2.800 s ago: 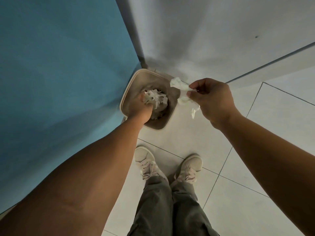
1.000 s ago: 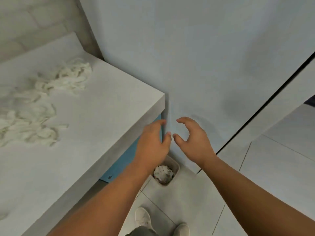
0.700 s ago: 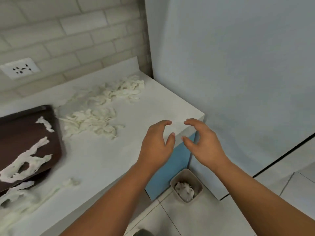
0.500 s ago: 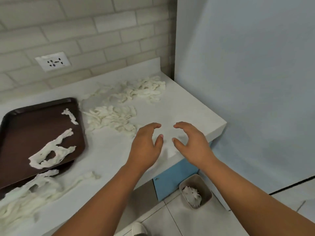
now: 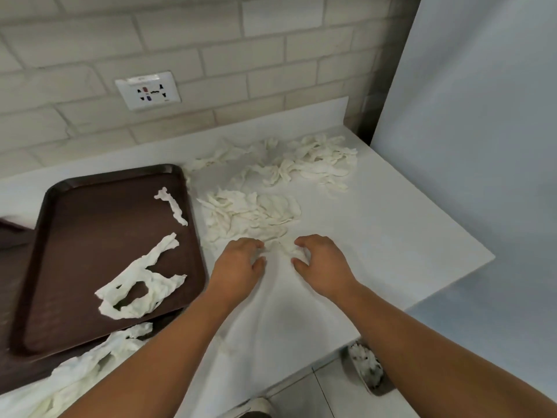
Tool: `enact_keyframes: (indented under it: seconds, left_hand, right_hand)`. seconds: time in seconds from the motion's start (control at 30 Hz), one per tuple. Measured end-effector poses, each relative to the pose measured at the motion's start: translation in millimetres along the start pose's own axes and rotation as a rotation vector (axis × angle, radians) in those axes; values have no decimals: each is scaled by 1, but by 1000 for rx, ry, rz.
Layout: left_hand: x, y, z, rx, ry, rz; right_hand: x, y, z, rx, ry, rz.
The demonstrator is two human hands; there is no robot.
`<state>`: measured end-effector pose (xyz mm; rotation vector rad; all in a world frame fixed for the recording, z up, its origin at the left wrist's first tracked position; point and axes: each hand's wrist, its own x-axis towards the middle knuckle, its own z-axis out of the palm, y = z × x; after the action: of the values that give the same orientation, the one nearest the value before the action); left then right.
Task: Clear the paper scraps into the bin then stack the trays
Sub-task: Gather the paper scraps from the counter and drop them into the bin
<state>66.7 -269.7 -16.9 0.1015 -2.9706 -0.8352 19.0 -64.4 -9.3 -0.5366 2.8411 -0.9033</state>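
White bench point(image 5: 391, 236) against a brick wall point(image 5: 241, 40), bearing a brown tray point(image 5: 90, 236) at left and a low heap of paper scraps point(image 5: 250, 212) directly ahead of both hands, long axis left to right across the reach. Left hand point(image 5: 238, 267) and right hand point(image 5: 319, 263) side by side at the heap's near edge, equally near, fingers curved; left holding nothing, right touching a scrap, grip not determinable. Bin point(image 5: 366, 369) on the floor point(image 5: 301, 396) below right, nearer the right arm.

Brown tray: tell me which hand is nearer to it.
Left. The left hand is just right of the brown tray, beside its right rim; the right hand is farther right, over the white counter.
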Motion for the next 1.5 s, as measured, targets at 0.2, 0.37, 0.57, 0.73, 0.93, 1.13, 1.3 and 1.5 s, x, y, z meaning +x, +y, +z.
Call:
enact_keyframes:
  seconds: [0.2, 0.37, 0.57, 0.73, 0.93, 1.13, 1.3, 1.5]
  left_hand:
    - [24, -8, 14, 65, -9, 116]
    - [33, -9, 12, -16, -21, 140]
    - [33, 10, -22, -480, 17, 25]
    - [30, 37, -41, -724, 54, 42]
    - [19, 58, -5, -307, 78, 296]
    - [33, 47, 14, -237, 85, 376]
    - [72, 35, 8, 240, -26, 297]
    - [90, 31, 26, 482, -81, 501]
  right_hand:
    - [14, 4, 23, -93, 114, -23]
    - [16, 6, 29, -20, 207, -58]
    - [13, -2, 27, 115, 295, -22]
    - [16, -39, 3, 958, 104, 256]
    - [15, -43, -12, 1135, -40, 457]
    - [-1, -6, -19, 657, 238, 465]
    - [-12, 11, -28, 641, 241, 503]
    - [-31, 23, -33, 640, 228, 536]
